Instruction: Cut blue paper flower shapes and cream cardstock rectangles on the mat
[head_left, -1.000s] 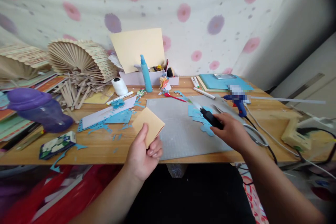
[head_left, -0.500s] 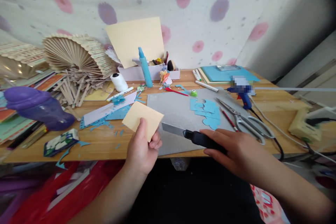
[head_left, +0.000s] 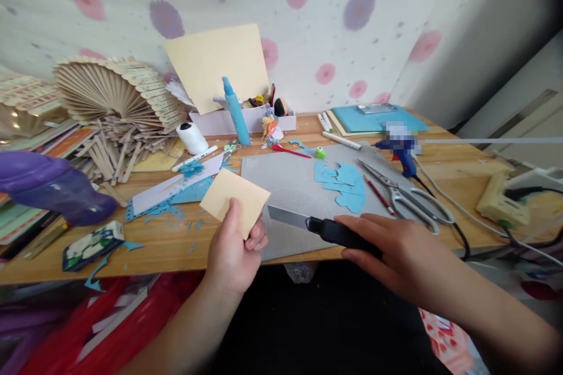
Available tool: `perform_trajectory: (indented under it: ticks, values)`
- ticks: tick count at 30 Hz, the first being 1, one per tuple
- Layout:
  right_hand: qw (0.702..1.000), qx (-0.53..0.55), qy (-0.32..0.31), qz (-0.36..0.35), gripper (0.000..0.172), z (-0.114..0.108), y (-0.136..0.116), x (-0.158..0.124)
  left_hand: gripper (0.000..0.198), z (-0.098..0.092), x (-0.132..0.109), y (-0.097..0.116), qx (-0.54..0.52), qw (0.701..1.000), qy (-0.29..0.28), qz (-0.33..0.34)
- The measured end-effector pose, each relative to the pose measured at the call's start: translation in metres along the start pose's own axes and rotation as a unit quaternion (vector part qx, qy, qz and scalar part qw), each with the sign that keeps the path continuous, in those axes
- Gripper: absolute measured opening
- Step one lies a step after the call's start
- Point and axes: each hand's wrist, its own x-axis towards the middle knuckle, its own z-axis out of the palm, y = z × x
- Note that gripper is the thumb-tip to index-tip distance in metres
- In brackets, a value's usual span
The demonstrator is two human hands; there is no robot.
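My left hand [head_left: 235,249] pinches a square piece of cream cardboard [head_left: 240,194] between thumb and curled fingers, above the front of the grey cutting mat [head_left: 281,170]. In my right hand [head_left: 387,240] is a knife with a black handle [head_left: 336,234]. Its long flat blade [head_left: 288,216] points left, the tip close to the card's right corner; whether they touch I cannot tell. Cut blue paper pieces [head_left: 345,184] lie on the mat beyond the knife. Large scissors [head_left: 407,193] and a red pencil [head_left: 379,194] lie to their right.
A blue glue gun [head_left: 402,152] and a power strip [head_left: 505,196] with cables are at the right. Back centre, a blue bottle [head_left: 236,111] stands before a white box [head_left: 211,123]. Wooden sticks [head_left: 118,149], a thread spool [head_left: 192,139] and a purple bottle [head_left: 57,184] occupy the left.
The view has turned slightly right, so the table's things sit a little further left. Both hands keep their grip, with card and knife in nearly the same position to each other.
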Motion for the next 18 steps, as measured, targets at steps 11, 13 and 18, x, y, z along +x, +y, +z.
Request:
perform_trajectory:
  ticks: [11,13,18]
  values:
    - [0.999,-0.028,0.006,0.017,0.033,0.005,-0.01,0.007,0.044,0.001,-0.004,-0.013,0.062,0.995,-0.009,0.078]
    - [0.999,-0.044,0.002,0.023,0.035,0.008,-0.014,0.011,0.045,0.002,-0.007,-0.018,0.086,0.99,0.001,0.11]
    - [0.998,-0.058,0.009,0.019,0.039,0.015,-0.02,0.015,0.041,0.002,-0.01,-0.022,0.116,0.982,0.017,0.149]
